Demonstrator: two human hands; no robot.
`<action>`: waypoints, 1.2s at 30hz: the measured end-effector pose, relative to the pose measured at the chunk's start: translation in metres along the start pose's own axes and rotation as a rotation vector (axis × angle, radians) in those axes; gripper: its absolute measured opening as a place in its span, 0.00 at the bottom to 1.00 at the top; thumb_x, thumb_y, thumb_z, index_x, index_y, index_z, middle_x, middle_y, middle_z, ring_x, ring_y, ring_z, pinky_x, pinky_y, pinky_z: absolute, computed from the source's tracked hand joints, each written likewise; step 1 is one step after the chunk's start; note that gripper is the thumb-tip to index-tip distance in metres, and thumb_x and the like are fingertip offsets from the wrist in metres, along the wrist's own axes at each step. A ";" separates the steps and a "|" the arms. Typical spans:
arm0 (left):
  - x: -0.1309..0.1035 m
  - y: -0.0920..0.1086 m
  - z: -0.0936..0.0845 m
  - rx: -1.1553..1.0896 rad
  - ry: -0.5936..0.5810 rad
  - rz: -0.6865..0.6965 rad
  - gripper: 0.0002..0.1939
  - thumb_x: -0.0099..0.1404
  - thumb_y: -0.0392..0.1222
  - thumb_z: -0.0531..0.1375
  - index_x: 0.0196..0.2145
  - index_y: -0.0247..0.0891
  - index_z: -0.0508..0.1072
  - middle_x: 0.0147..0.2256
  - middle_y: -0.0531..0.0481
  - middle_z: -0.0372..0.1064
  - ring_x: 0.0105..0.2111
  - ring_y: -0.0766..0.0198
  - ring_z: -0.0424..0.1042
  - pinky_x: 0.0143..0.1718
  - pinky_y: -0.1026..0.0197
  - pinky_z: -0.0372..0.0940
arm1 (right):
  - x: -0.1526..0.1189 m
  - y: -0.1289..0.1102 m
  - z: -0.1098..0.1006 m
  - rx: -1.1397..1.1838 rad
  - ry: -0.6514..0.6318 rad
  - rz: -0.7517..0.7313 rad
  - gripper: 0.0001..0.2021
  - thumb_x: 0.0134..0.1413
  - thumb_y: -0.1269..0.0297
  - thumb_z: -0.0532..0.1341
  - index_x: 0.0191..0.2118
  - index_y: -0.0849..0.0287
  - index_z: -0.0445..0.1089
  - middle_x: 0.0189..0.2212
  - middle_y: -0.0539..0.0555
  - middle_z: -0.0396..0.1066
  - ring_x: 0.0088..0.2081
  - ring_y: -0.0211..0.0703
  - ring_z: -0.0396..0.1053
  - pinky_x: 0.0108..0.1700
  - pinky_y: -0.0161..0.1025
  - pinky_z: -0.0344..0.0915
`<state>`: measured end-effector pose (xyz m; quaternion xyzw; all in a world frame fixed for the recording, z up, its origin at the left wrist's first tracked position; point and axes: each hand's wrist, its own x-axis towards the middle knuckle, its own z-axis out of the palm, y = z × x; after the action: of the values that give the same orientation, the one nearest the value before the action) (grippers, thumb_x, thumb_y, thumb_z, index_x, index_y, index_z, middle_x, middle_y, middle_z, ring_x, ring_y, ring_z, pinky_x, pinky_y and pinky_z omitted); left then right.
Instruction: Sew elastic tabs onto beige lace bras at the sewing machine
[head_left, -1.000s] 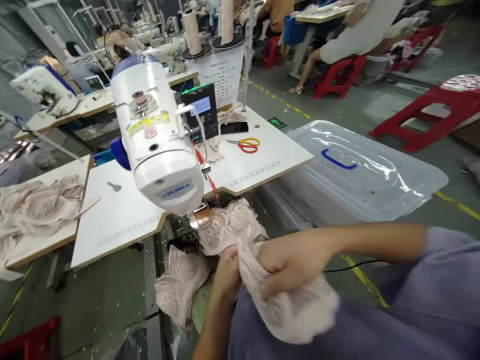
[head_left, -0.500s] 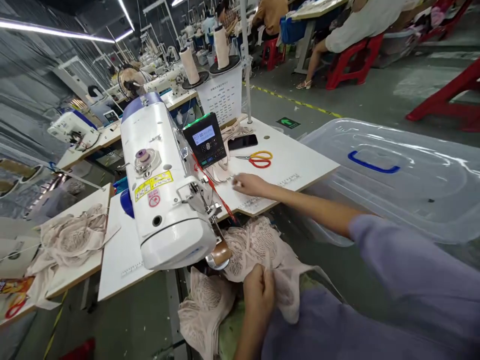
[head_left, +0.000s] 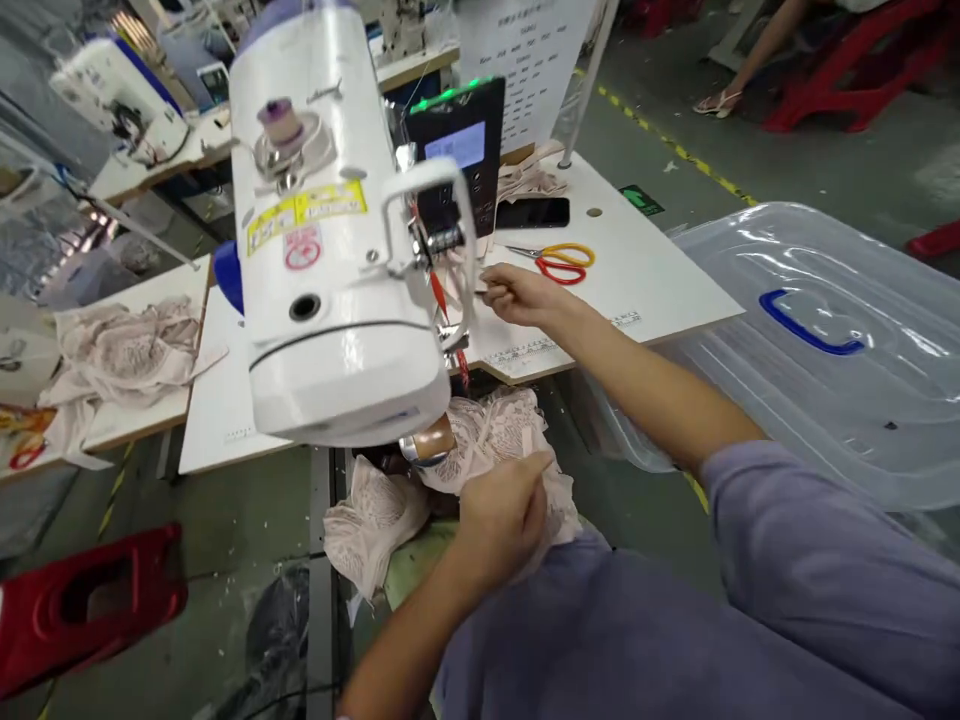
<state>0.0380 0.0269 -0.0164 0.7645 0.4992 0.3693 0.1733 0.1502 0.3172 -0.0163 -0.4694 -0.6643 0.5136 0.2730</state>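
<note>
My left hand (head_left: 501,515) is closed over a beige lace bra (head_left: 491,430) in my lap, its fingers pinched at the cloth. More lace cups (head_left: 375,520) hang to the left of it, below the sewing machine's rounded arm end (head_left: 435,440). Over the white table, my right hand (head_left: 521,297) pinches the end of a pale fabric strip (head_left: 480,287) beside the machine head (head_left: 337,240). Other pale strips (head_left: 452,272) lie behind the needle area, partly hidden by the machine. A red ribbon (head_left: 439,296) hangs at the machine's front.
Scissors (head_left: 559,260) with yellow and red handles and a black phone (head_left: 532,212) lie past my right hand. A lidded clear plastic box (head_left: 810,400) stands at the right. Lace garments (head_left: 135,345) lie on the left table; a red stool (head_left: 90,605) is below.
The view has tilted down and come nearer to the machine. My left hand appears higher against the bra, and my right hand stays at the strips beside the machine.
</note>
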 end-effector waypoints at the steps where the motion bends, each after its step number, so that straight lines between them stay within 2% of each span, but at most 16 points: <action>1: 0.002 0.000 -0.009 0.110 0.041 0.054 0.17 0.73 0.34 0.50 0.53 0.37 0.72 0.28 0.51 0.74 0.26 0.65 0.72 0.28 0.64 0.62 | -0.016 0.002 0.002 0.103 -0.035 0.010 0.12 0.64 0.67 0.53 0.28 0.57 0.55 0.21 0.45 0.59 0.21 0.28 0.58 0.22 0.22 0.59; 3: 0.002 -0.004 -0.025 0.334 0.117 0.026 0.16 0.74 0.35 0.51 0.52 0.34 0.74 0.23 0.53 0.71 0.21 0.66 0.67 0.23 0.63 0.56 | -0.047 0.008 0.010 0.435 -0.124 0.075 0.11 0.58 0.68 0.60 0.29 0.57 0.56 0.21 0.43 0.59 0.19 0.24 0.58 0.20 0.19 0.58; 5: -0.003 -0.011 -0.037 0.503 0.139 -0.113 0.16 0.74 0.37 0.51 0.50 0.33 0.76 0.23 0.52 0.72 0.20 0.66 0.67 0.21 0.62 0.52 | -0.074 0.015 0.023 0.760 -0.198 0.169 0.12 0.48 0.70 0.68 0.30 0.59 0.62 0.20 0.42 0.63 0.18 0.23 0.62 0.21 0.17 0.61; 7: -0.010 -0.018 -0.045 0.587 0.115 -0.262 0.16 0.75 0.38 0.52 0.51 0.35 0.77 0.26 0.50 0.77 0.22 0.66 0.70 0.22 0.63 0.51 | -0.095 0.019 0.037 0.881 -0.240 0.224 0.14 0.42 0.70 0.72 0.32 0.61 0.66 0.19 0.43 0.68 0.18 0.24 0.65 0.21 0.18 0.64; 10: -0.019 -0.023 -0.052 0.559 0.076 -0.384 0.18 0.75 0.40 0.52 0.56 0.40 0.76 0.31 0.50 0.80 0.24 0.67 0.72 0.24 0.65 0.53 | -0.119 0.019 0.056 0.837 -0.331 0.224 0.15 0.44 0.62 0.73 0.32 0.61 0.68 0.18 0.46 0.72 0.18 0.28 0.69 0.21 0.20 0.65; 12: -0.022 -0.025 -0.057 0.463 0.047 -0.430 0.19 0.75 0.42 0.52 0.58 0.42 0.74 0.34 0.50 0.81 0.25 0.67 0.72 0.25 0.66 0.55 | -0.130 0.015 0.064 0.762 -0.381 0.193 0.16 0.49 0.54 0.72 0.33 0.60 0.69 0.19 0.48 0.73 0.19 0.31 0.71 0.21 0.23 0.67; 14: -0.024 -0.026 -0.062 0.358 0.000 -0.458 0.20 0.75 0.43 0.51 0.59 0.41 0.73 0.34 0.49 0.81 0.25 0.68 0.71 0.26 0.67 0.57 | -0.137 0.009 0.071 0.634 -0.382 0.123 0.16 0.54 0.51 0.68 0.34 0.59 0.68 0.20 0.49 0.75 0.21 0.33 0.73 0.24 0.27 0.70; 18: -0.025 -0.032 -0.071 0.299 -0.075 -0.455 0.21 0.75 0.45 0.50 0.61 0.40 0.70 0.24 0.53 0.74 0.18 0.69 0.62 0.22 0.67 0.53 | -0.138 -0.001 0.082 0.340 -0.297 -0.039 0.10 0.58 0.58 0.64 0.33 0.58 0.67 0.20 0.46 0.72 0.21 0.35 0.72 0.25 0.31 0.68; 20: -0.025 -0.033 -0.072 0.277 -0.085 -0.463 0.21 0.75 0.45 0.51 0.61 0.40 0.71 0.22 0.55 0.72 0.17 0.69 0.60 0.22 0.67 0.52 | -0.133 -0.005 0.086 0.259 -0.212 -0.096 0.09 0.57 0.60 0.65 0.32 0.57 0.66 0.19 0.44 0.68 0.18 0.32 0.66 0.23 0.32 0.63; 22: -0.024 -0.032 -0.074 0.172 -0.092 -0.531 0.22 0.75 0.46 0.52 0.62 0.40 0.70 0.21 0.55 0.70 0.17 0.69 0.61 0.22 0.66 0.55 | -0.128 -0.008 0.089 0.205 -0.122 -0.148 0.09 0.56 0.61 0.64 0.30 0.56 0.65 0.18 0.43 0.65 0.18 0.31 0.60 0.22 0.32 0.58; 25: -0.021 -0.029 -0.077 -0.067 -0.071 -0.687 0.23 0.75 0.48 0.53 0.63 0.43 0.67 0.26 0.53 0.74 0.23 0.65 0.71 0.26 0.65 0.64 | -0.120 -0.012 0.091 0.168 -0.071 -0.209 0.09 0.56 0.58 0.64 0.30 0.56 0.67 0.19 0.45 0.64 0.22 0.34 0.59 0.25 0.34 0.58; 27: -0.019 -0.026 -0.080 -0.194 -0.033 -0.745 0.21 0.74 0.48 0.54 0.61 0.46 0.70 0.39 0.49 0.78 0.35 0.61 0.77 0.35 0.62 0.70 | -0.116 -0.014 0.092 0.169 -0.082 -0.224 0.10 0.57 0.56 0.64 0.31 0.55 0.69 0.21 0.47 0.65 0.25 0.37 0.62 0.27 0.36 0.61; 29: -0.018 -0.024 -0.081 -0.286 -0.007 -0.763 0.17 0.74 0.47 0.55 0.57 0.46 0.74 0.51 0.47 0.76 0.46 0.58 0.76 0.44 0.58 0.71 | -0.113 -0.013 0.092 0.171 -0.088 -0.220 0.11 0.58 0.53 0.64 0.31 0.54 0.69 0.22 0.48 0.65 0.28 0.40 0.64 0.30 0.37 0.63; 32: -0.018 -0.021 -0.081 -0.342 0.001 -0.776 0.15 0.74 0.46 0.55 0.51 0.44 0.77 0.48 0.47 0.78 0.47 0.56 0.76 0.45 0.55 0.72 | -0.111 -0.012 0.093 0.164 -0.093 -0.208 0.13 0.59 0.51 0.64 0.32 0.54 0.68 0.21 0.48 0.64 0.30 0.42 0.64 0.32 0.39 0.65; 36: -0.017 -0.017 -0.081 -0.323 0.020 -0.748 0.15 0.73 0.44 0.55 0.51 0.43 0.78 0.45 0.47 0.80 0.44 0.55 0.78 0.43 0.54 0.74 | -0.110 -0.013 0.098 0.127 -0.085 -0.210 0.10 0.57 0.55 0.65 0.31 0.55 0.68 0.24 0.49 0.65 0.29 0.42 0.63 0.33 0.40 0.63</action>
<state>-0.0364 0.0107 0.0197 0.4897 0.6801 0.3617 0.4085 0.1083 0.1759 -0.0226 -0.3572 -0.6869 0.5426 0.3260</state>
